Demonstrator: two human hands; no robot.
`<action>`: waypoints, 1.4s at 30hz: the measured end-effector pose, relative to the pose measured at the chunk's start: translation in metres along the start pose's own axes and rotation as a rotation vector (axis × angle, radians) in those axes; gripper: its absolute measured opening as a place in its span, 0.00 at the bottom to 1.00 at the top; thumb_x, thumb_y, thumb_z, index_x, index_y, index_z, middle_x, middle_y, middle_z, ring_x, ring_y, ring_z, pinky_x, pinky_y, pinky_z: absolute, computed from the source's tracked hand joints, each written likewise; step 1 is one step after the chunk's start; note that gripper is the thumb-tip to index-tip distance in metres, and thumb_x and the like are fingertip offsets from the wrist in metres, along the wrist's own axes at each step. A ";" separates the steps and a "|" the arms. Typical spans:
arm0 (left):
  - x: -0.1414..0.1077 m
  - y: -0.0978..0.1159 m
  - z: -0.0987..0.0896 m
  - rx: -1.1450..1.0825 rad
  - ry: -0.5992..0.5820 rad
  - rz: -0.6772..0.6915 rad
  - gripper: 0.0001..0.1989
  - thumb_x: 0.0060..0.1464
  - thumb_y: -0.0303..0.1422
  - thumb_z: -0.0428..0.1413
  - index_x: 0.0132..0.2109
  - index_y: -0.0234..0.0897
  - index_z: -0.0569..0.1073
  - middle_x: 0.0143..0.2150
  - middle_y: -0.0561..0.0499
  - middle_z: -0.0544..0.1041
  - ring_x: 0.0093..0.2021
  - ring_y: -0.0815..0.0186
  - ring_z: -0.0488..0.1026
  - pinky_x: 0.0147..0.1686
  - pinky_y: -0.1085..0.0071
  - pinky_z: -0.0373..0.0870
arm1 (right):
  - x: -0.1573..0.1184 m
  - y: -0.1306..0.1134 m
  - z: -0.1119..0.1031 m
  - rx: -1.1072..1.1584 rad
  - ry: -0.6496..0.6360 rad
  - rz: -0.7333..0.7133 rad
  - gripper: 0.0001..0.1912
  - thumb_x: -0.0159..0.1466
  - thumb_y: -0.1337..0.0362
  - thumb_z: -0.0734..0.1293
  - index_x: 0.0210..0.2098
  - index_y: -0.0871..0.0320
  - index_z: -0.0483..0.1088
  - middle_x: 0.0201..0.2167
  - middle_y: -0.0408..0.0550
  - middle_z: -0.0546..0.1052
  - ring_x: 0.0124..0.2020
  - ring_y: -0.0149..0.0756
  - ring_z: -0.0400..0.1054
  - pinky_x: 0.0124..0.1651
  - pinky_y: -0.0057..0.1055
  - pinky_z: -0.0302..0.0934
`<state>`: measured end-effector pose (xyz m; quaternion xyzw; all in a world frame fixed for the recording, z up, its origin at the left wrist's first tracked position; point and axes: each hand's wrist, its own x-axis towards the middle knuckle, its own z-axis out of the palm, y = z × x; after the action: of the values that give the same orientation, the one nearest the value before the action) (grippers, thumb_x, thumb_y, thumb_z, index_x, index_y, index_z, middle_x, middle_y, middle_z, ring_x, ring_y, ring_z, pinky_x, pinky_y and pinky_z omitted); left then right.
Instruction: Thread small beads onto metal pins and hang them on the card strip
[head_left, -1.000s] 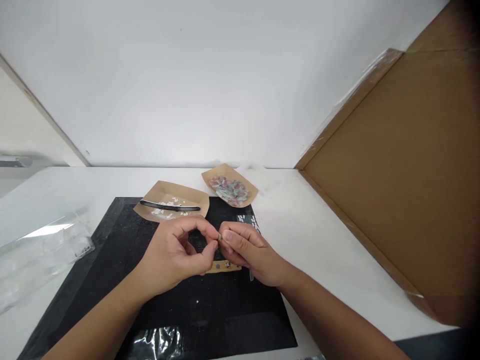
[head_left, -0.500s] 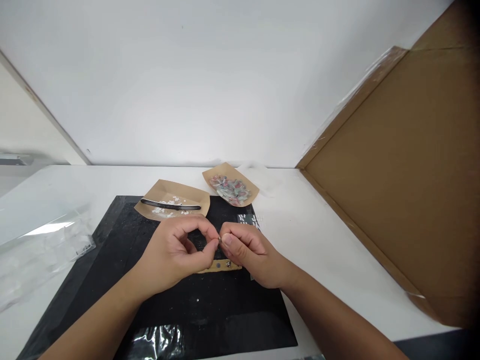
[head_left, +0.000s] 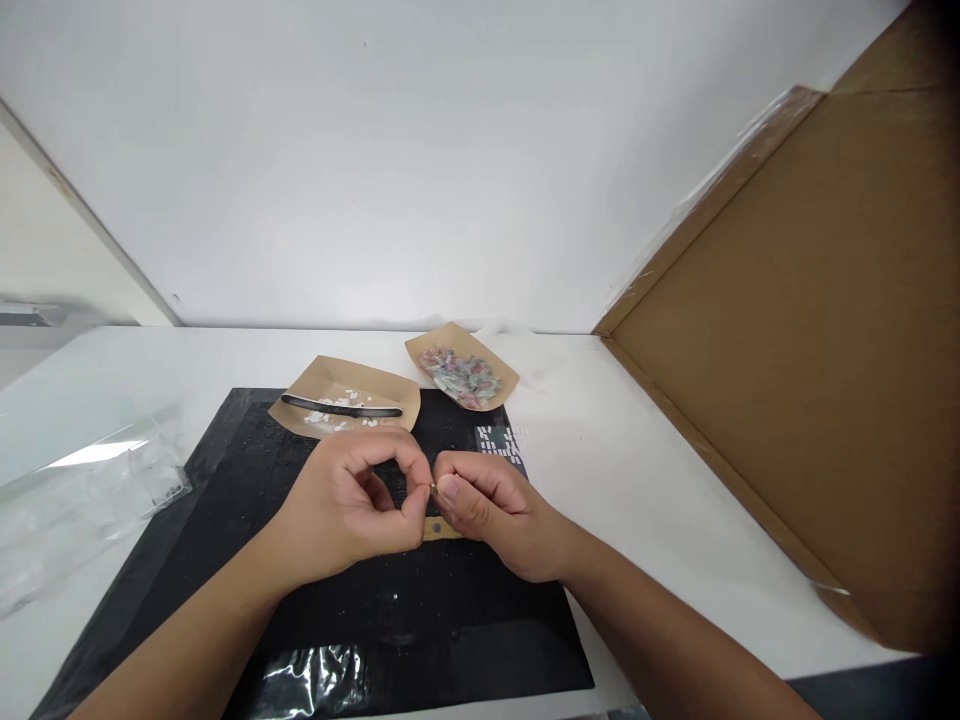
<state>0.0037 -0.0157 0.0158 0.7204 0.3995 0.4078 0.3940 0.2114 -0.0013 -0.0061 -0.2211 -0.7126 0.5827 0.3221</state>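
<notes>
Above the black mat (head_left: 420,620), my left hand (head_left: 360,495) and my right hand (head_left: 499,510) meet at the fingertips. Between them is a tiny metallic piece (head_left: 433,488), too small to name. Thumb and index finger of my left hand pinch it from one side, and my right hand's thumb and curled index finger close on it from the other. Just below the hands lies a yellowish strip (head_left: 442,528) with a dark round spot on it; both its ends are hidden behind the hands.
A paper tray (head_left: 322,372) holds white bits and a dark curved tool (head_left: 341,408). Another paper tray (head_left: 452,336) holds small plastic packets. White labels (head_left: 501,443) lie at the mat's right edge. Clear bags (head_left: 97,510) lie left; a large cardboard box (head_left: 780,350) stands right.
Both hands have shifted slightly left, with the right hand also a little lower. The right hand now covers the shiny piece on the strip's right part.
</notes>
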 end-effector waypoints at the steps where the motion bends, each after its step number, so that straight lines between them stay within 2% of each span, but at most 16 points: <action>1: -0.001 -0.001 0.000 -0.005 -0.001 -0.010 0.05 0.47 0.21 0.59 0.31 0.35 0.75 0.31 0.52 0.75 0.29 0.71 0.70 0.20 0.82 0.64 | 0.000 0.001 0.000 0.023 -0.001 0.007 0.20 0.77 0.52 0.61 0.32 0.57 0.62 0.24 0.37 0.61 0.25 0.27 0.52 0.28 0.26 0.49; 6: -0.002 -0.002 0.000 -0.023 -0.002 -0.083 0.05 0.48 0.24 0.61 0.34 0.35 0.77 0.32 0.52 0.76 0.27 0.72 0.69 0.18 0.81 0.63 | 0.001 0.004 -0.002 0.098 0.008 0.024 0.20 0.76 0.51 0.61 0.32 0.57 0.62 0.23 0.36 0.60 0.24 0.26 0.50 0.26 0.25 0.48; 9: -0.001 -0.002 -0.001 -0.012 -0.009 -0.074 0.04 0.49 0.24 0.61 0.34 0.35 0.76 0.31 0.52 0.76 0.27 0.71 0.69 0.19 0.81 0.64 | 0.001 0.004 -0.003 0.088 -0.004 0.023 0.20 0.76 0.50 0.62 0.32 0.56 0.61 0.23 0.36 0.60 0.24 0.27 0.50 0.26 0.26 0.48; 15: 0.000 -0.001 -0.002 -0.007 -0.018 -0.056 0.02 0.51 0.24 0.61 0.33 0.35 0.77 0.32 0.51 0.77 0.29 0.71 0.71 0.20 0.81 0.66 | 0.002 0.000 -0.003 -0.006 0.007 -0.007 0.20 0.76 0.51 0.60 0.32 0.55 0.60 0.24 0.37 0.60 0.25 0.28 0.51 0.27 0.26 0.49; 24: 0.000 0.000 -0.003 -0.003 -0.048 -0.024 0.05 0.49 0.22 0.59 0.32 0.36 0.75 0.33 0.52 0.75 0.31 0.70 0.71 0.21 0.81 0.67 | 0.003 -0.003 -0.005 -0.145 -0.012 -0.054 0.17 0.76 0.55 0.62 0.32 0.57 0.62 0.25 0.37 0.61 0.26 0.27 0.53 0.30 0.25 0.51; 29: 0.000 0.000 -0.002 0.010 -0.034 -0.023 0.06 0.47 0.21 0.58 0.31 0.36 0.73 0.31 0.53 0.73 0.29 0.72 0.69 0.21 0.83 0.67 | 0.004 -0.001 -0.004 -0.102 -0.010 -0.028 0.19 0.76 0.52 0.62 0.32 0.57 0.62 0.26 0.38 0.62 0.26 0.27 0.54 0.29 0.25 0.52; 42: 0.001 0.000 0.000 0.000 0.004 -0.030 0.05 0.47 0.22 0.59 0.32 0.35 0.74 0.33 0.51 0.78 0.29 0.71 0.72 0.19 0.83 0.64 | 0.005 0.000 -0.004 -0.021 -0.017 0.035 0.21 0.76 0.48 0.60 0.33 0.56 0.64 0.24 0.37 0.59 0.25 0.29 0.51 0.26 0.26 0.50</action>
<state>0.0036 -0.0150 0.0163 0.7137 0.4109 0.4032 0.3991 0.2108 0.0044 -0.0049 -0.2322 -0.7174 0.5826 0.3034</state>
